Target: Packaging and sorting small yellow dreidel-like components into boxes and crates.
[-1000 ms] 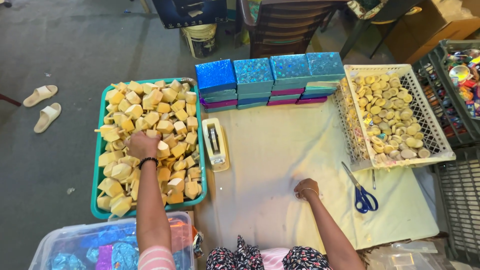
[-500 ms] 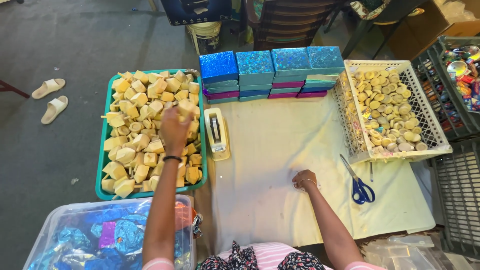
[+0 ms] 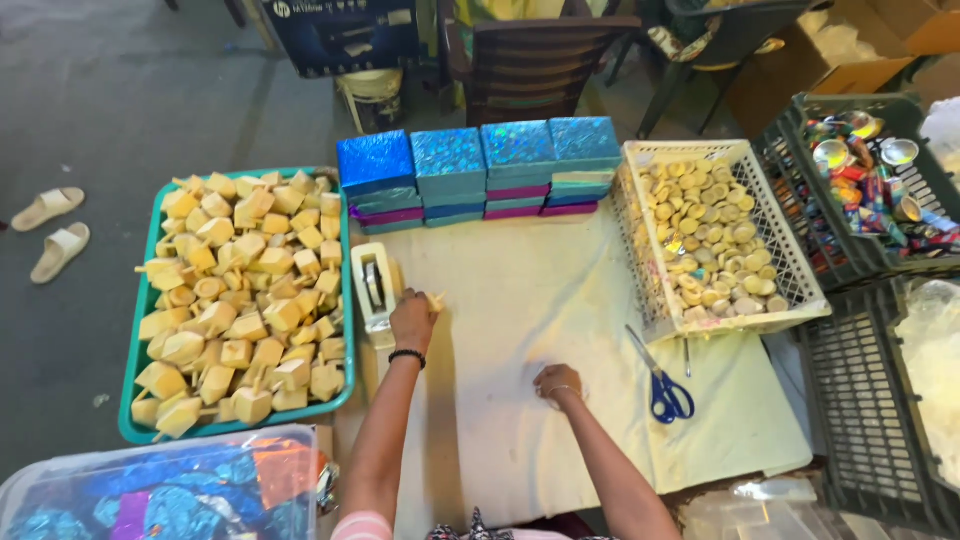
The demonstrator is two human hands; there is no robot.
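Wooden piece [image 3: 433, 300] gripped in left hand [image 3: 412, 322], carried off tray [image 3: 140, 330]; right hand [image 3: 557, 383] fisted on cloth [image 3: 520, 290].

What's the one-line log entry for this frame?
left hand: holds small wooden piece, beside tape dispenser | right hand: fisted, resting on cloth | green tray: full of wooden pieces

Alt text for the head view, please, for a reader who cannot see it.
A person's left hand holds a small wooden piece beside a tape dispenser, near a green tray of similar pieces; the right hand rests on the cloth-covered table, with blue scissors nearby.
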